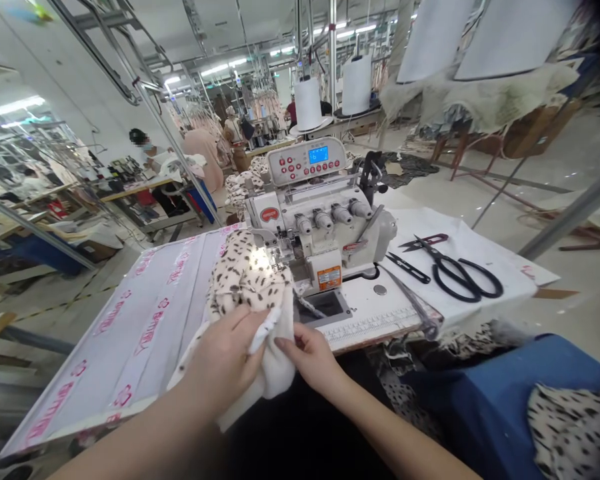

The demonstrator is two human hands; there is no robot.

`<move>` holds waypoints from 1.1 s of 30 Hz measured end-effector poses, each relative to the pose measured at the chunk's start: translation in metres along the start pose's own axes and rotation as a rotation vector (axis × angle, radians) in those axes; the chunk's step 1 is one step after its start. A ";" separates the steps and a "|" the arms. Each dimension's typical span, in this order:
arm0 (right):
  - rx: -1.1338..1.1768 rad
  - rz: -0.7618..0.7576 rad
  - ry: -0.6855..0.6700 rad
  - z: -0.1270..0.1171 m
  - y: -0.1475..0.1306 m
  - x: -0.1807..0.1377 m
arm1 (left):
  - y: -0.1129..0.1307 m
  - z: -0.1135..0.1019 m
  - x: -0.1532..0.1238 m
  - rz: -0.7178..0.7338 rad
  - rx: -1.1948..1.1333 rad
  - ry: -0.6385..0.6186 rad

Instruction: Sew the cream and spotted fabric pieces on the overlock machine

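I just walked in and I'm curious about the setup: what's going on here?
A person at a sewing machine holds a spotted cloth in both hands. The left hand grips a folded part, and the right hand pinches its white side. The cloth's far end lies under the machine's light. Scissors lie to the machine's right.
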State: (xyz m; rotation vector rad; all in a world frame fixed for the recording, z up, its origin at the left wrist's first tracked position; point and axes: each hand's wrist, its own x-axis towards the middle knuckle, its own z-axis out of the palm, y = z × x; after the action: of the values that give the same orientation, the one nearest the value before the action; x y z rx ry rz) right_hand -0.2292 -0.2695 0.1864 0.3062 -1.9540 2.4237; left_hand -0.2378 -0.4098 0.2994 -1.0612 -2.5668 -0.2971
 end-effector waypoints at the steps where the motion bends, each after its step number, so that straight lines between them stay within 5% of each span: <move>1: -0.027 -0.009 0.002 0.000 0.000 0.000 | 0.002 -0.001 0.003 0.031 -0.015 0.013; 5: -0.126 -0.050 0.014 -0.002 -0.006 -0.001 | 0.009 0.003 0.012 0.172 0.010 0.022; 12: -0.232 -0.043 0.013 -0.006 -0.013 -0.004 | 0.007 0.013 0.011 0.164 -0.038 -0.035; 23: -0.430 -0.141 0.063 -0.019 -0.023 0.028 | -0.006 0.021 0.038 0.321 0.318 0.041; 33: -0.273 -0.192 0.154 -0.016 -0.018 0.005 | -0.018 0.011 -0.005 0.031 0.176 0.293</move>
State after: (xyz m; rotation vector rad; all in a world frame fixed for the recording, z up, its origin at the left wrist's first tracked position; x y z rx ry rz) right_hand -0.2342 -0.2502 0.2015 0.2765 -2.0482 1.9735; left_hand -0.2499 -0.4218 0.2858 -0.9180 -2.2672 -0.1971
